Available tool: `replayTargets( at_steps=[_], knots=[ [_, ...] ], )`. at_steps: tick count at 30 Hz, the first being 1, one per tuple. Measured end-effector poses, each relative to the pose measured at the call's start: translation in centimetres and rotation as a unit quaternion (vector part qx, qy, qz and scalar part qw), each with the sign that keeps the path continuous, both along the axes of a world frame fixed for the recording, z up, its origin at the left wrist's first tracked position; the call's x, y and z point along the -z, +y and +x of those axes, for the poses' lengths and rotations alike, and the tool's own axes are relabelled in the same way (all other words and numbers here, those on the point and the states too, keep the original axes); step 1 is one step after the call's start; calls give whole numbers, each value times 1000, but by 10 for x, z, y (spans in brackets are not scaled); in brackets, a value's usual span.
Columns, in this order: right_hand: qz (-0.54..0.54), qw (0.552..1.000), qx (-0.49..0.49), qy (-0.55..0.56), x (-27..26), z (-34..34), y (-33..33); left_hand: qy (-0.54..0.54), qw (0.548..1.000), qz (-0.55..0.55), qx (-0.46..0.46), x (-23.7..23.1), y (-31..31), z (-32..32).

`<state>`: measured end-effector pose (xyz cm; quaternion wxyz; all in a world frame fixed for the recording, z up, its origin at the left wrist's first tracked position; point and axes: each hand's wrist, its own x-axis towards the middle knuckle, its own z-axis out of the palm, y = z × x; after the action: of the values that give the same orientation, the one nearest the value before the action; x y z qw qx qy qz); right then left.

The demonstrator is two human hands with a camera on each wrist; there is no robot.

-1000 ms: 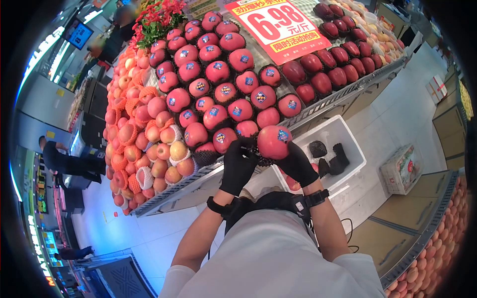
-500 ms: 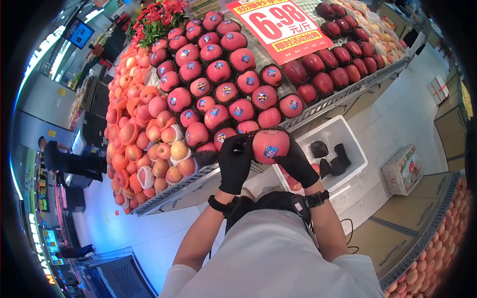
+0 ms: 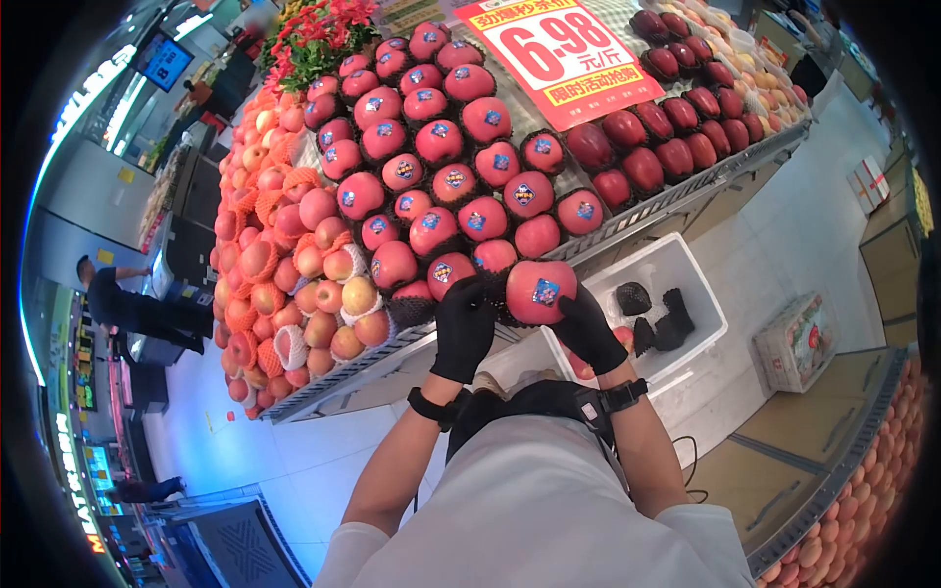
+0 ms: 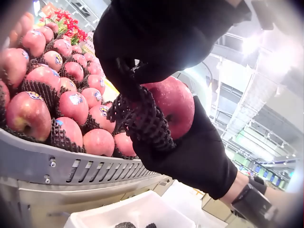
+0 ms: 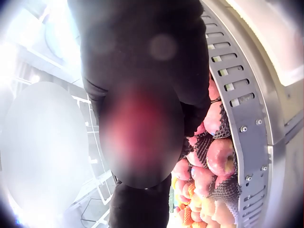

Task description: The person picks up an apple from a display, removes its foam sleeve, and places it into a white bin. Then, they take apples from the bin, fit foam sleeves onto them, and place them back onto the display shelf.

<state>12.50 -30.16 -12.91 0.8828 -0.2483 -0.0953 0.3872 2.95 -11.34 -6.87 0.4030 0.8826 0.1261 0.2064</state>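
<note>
- The right hand [image 3: 593, 333] curled its fingers round the apple [image 3: 541, 292].
- The left hand [image 3: 464, 331] pinched the black foam net [image 4: 151, 126] on the apple.
- Both forearms [image 3: 404, 461] angled toward the apple.

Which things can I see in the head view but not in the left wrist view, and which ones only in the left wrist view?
Only the head view shows the dark red apples, the wall screen and the standing person in dark clothes.

Only the left wrist view shows the hollow of the held apple and the bolts on the grey rack edge.

Both show that apple, the left hand, the right hand, the red flowers and the white bin.
</note>
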Motion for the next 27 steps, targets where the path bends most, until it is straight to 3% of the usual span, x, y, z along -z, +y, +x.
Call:
replayTargets(
  at_steps=[3, 6, 10, 15, 21, 24, 27],
  knots=[
    [16, 999, -16, -33, -14, -4, 0, 65, 997, 41, -32, -2, 0, 0],
    [-192, 938, 31, -285, -23, -3, -3, 60, 996, 50, -38, -20, -8, 4],
    [-163, 968, 14, -192, -6, -3, 0, -18, 995, 98, -22, -17, -11, 7],
    [-129, 986, 26, -101, -11, -4, 3, -27, 997, 75, 4, -31, -26, 5],
    [-200, 942, 53, -265, -16, 6, 5, -30, 999, 25, -8, -32, -28, 3],
    [-214, 947, 45, -236, -24, 1, 6, -44, 999, 5, 1, -31, -25, 1],
    [-127, 980, 38, -151, -17, 0, 10, -72, 996, -34, 40, -25, -18, -1]
  ],
)
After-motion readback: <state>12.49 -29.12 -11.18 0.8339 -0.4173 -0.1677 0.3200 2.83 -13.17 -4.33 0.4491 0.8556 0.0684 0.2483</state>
